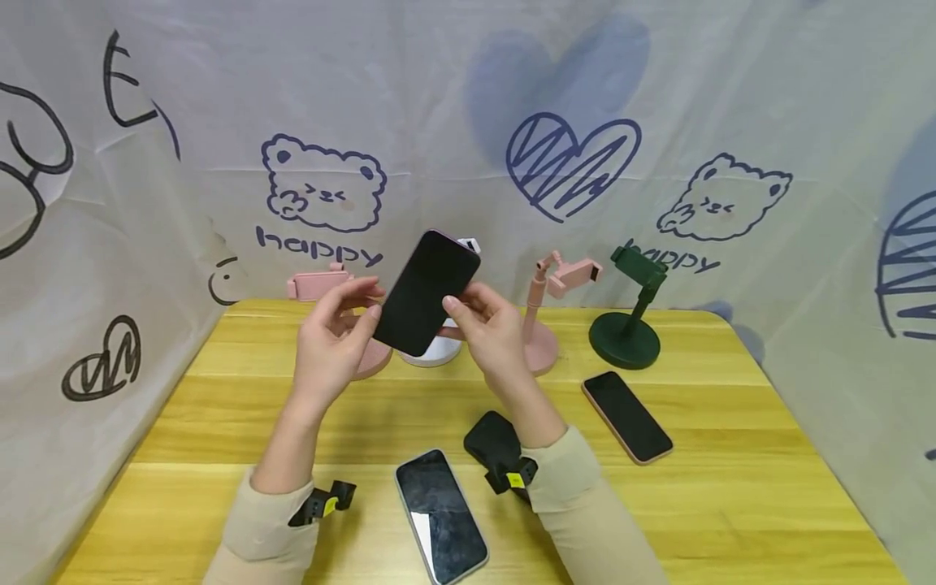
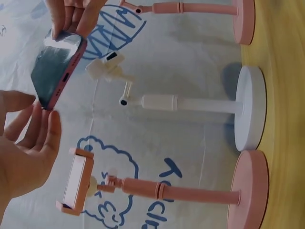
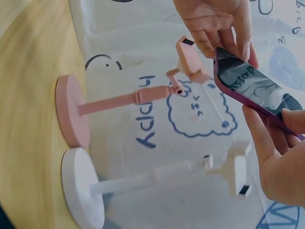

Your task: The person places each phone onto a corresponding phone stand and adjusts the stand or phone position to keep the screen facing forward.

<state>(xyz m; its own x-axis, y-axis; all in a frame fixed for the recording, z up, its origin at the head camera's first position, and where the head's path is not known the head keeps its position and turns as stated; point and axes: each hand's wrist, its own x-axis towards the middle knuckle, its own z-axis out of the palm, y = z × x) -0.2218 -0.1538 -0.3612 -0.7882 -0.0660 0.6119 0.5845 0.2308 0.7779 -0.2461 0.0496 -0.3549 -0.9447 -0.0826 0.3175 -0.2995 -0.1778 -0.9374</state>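
A smartphone [image 1: 427,292] with a black screen and a reddish-purple edge is held up, tilted, above the table. My right hand [image 1: 493,329] grips its right side, thumb on the screen edge and fingers beneath. At its lower left corner, my left hand [image 1: 332,337] pinches it between thumb and fingers; these show in the right wrist view around the end of the smartphone. Behind the hands stand a pink phone stand [image 2: 200,194] and a white phone stand [image 2: 205,105], both partly covered in the head view.
Farther right are another pink phone stand [image 1: 539,348] and a dark green one [image 1: 625,341]. On the wooden table [image 1: 731,487] lie a pink-edged phone [image 1: 627,417], a silver-edged phone [image 1: 442,516] and a black rounded item [image 1: 491,437] partly behind the right wrist. A drawn-on cloth [image 1: 439,97] hangs behind.
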